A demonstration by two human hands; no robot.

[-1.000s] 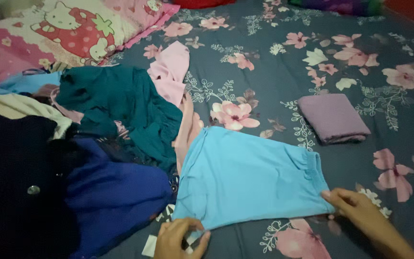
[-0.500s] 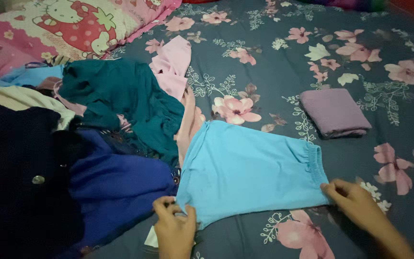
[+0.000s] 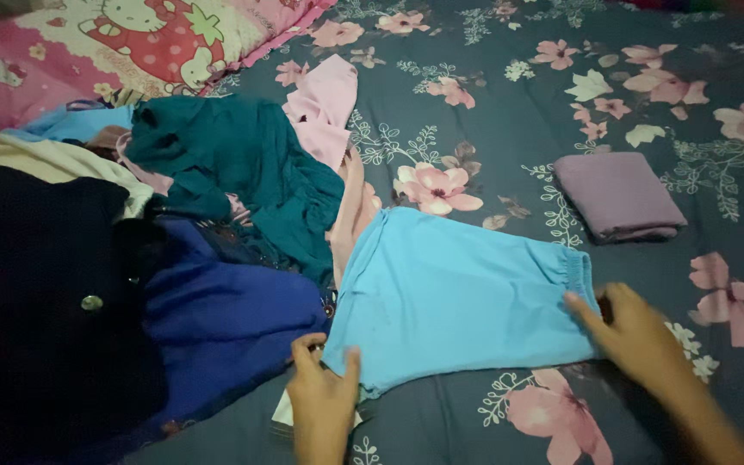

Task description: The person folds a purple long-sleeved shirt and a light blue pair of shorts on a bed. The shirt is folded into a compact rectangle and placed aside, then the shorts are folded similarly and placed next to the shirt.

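Your hands pin the light blue shorts (image 3: 462, 297) flat on the floral bedsheet (image 3: 510, 120).

Your left hand (image 3: 325, 400) pinches the near hem corner; your right hand (image 3: 635, 331) grips the elastic waistband edge, fingers curled, beside the clothes pile (image 3: 174, 250).

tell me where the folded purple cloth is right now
The folded purple cloth lies on the floral bedsheet at upper right, beyond the light blue garment.
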